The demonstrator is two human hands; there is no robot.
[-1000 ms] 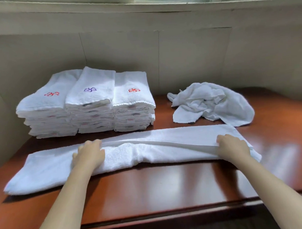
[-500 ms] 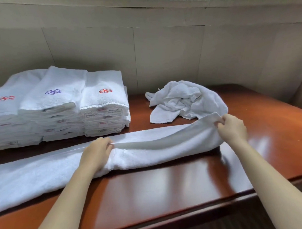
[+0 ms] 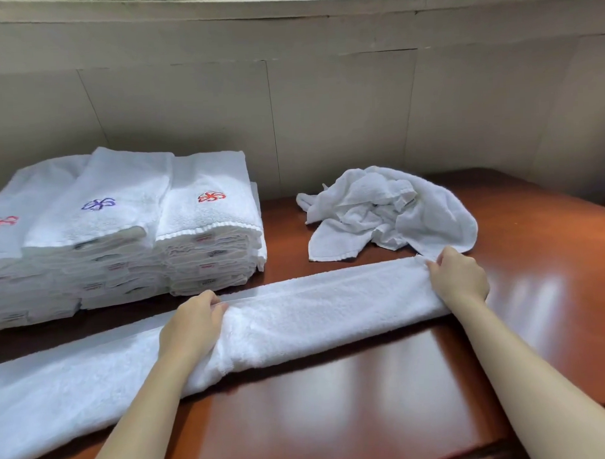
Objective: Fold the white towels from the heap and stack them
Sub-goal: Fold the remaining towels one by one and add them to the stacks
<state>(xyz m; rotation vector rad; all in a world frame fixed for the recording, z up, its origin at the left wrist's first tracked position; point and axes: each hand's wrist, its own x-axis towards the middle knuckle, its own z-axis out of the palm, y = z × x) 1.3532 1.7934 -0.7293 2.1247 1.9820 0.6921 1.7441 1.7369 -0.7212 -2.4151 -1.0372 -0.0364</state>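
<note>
Leftmost, folded stacks [image 3: 123, 235] sit beyond the left hand [image 3: 191, 326], which curls over the folded edge of the long towel [image 3: 314, 314] on the desk [image 3: 368, 398]. The right hand [image 3: 458, 275] pinches its end, just short of the heap [image 3: 389, 212]. Edges should align before pressing flat.

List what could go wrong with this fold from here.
The right hand pinches the end of the long towel beside the crumpled heap, and may snag it. The left hand grips mid-length; the flatter left stretch may crease unevenly, and it lies near the front edge of the table, so might slide off.
</note>
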